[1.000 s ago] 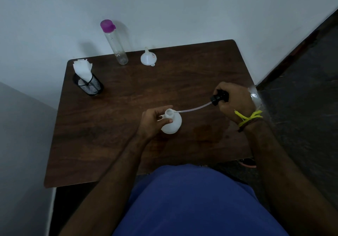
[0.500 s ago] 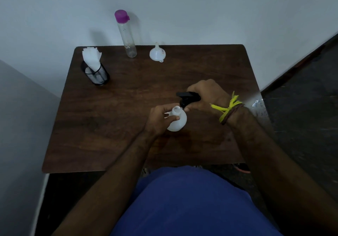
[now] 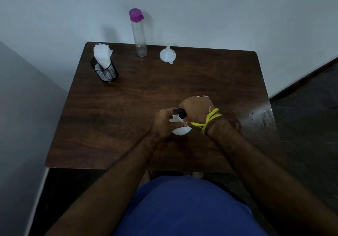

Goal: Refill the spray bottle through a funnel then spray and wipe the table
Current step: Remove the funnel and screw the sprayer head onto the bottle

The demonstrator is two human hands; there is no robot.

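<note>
Near the table [image 3: 109, 126] centre, the left hand [image 3: 162, 124] grips the white spray bottle [image 3: 180, 130] while the right hand [image 3: 195, 109] curls round its black spray head [image 3: 180, 111], apparently seating it; next likely twisting it tight. Funnel [image 3: 167, 54] sits at 12 o'clock

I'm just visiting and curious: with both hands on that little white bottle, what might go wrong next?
The left hand holds the small white spray bottle while the right hand grips its black spray head. If the head seats crooked, it might leak when spraying. The round bottle could also slip or tip on the table.
</note>
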